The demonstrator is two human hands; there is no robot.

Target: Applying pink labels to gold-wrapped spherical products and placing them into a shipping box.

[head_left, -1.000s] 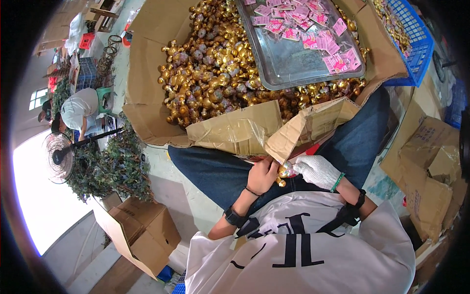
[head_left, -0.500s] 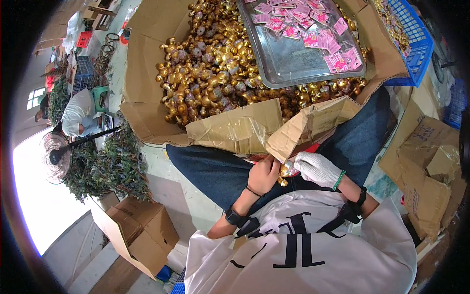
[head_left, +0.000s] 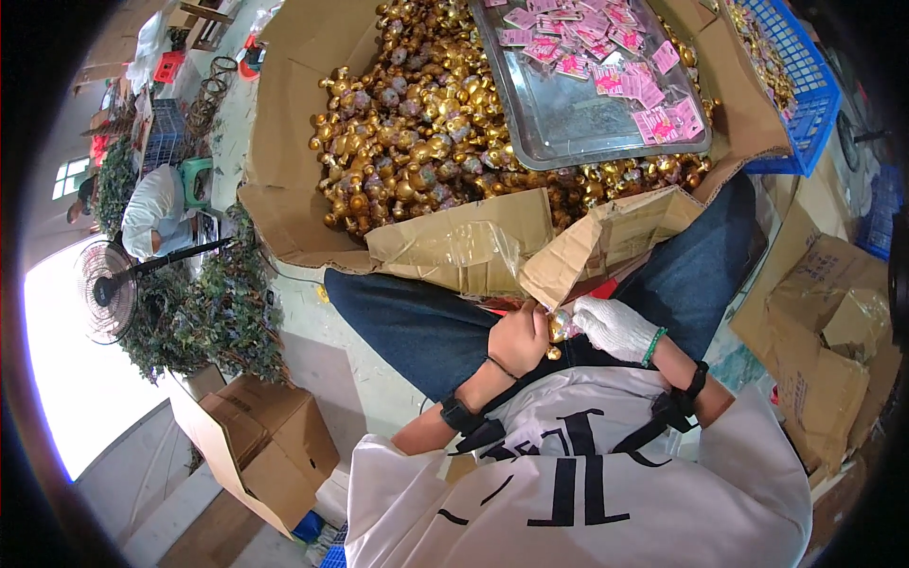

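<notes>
Close together over my lap, both hands are at one small shiny gold figurine [head_left: 557,331] with a pale, pinkish glittery part. My left hand [head_left: 517,341], bare, is closed at its left side with fingers curled. My right hand [head_left: 614,328], in a white knit glove, pinches it from the right. The fingers hide much of it. Just beyond stands an open cardboard box [head_left: 454,256] with a taped front flap, heaped with similar gold figurines [head_left: 417,142]. A clear plastic tray [head_left: 578,142] rests on the heap, carrying pink printed cards [head_left: 668,123] in its far and right parts.
A blue plastic basket [head_left: 810,123] with more small gold pieces stands at the far right. Cardboard [head_left: 814,331] lies at my right, an open carton [head_left: 284,454] at my left. Farther left are a fan [head_left: 104,289], leafy greenery [head_left: 227,322] and a bent-over person [head_left: 151,208].
My left hand has rolled slightly, its fingers curling in more beside the figurine. My right hand keeps nearly the same place. The whole view has shifted a little.
</notes>
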